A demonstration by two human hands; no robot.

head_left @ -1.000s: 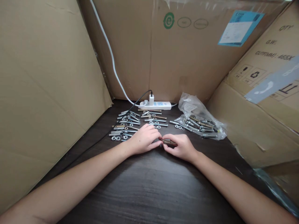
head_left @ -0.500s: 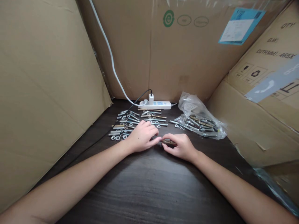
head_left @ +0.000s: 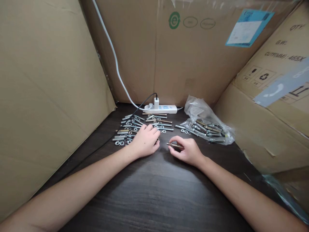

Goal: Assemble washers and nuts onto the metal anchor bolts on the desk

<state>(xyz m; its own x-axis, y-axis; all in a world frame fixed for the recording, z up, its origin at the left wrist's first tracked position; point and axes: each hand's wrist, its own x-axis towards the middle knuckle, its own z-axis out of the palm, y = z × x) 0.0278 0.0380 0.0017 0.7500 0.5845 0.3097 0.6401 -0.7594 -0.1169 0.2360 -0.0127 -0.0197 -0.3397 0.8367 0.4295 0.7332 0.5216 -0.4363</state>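
My right hand (head_left: 189,149) is closed around a brassy expansion bolt (head_left: 177,146), its thin threaded end pointing left out of the thumb and fingers. To the left, my left hand (head_left: 146,140) is held over the table with its fingers curled and thumb drawn in. A small bit of something shows between thumb and fingertips, too little to name. Behind and beside that hand lie loose bolts and sleeves (head_left: 124,137), with hex nuts (head_left: 117,143) and washers (head_left: 164,131) among them. Part of this spread is hidden by the left hand.
At the back right sits a clear plastic bag (head_left: 198,108) with more expansion bolts (head_left: 210,129). A white power strip (head_left: 169,109) with a plugged-in charger and a black cable (head_left: 96,149) lies behind the parts. Cardboard boxes (head_left: 135,58) wall in the dark table (head_left: 154,196).
My left hand has drawn back to the left from the bolt's end, leaving a gap between the hands. The right hand keeps hold of the bolt, whose threaded tip now shows.
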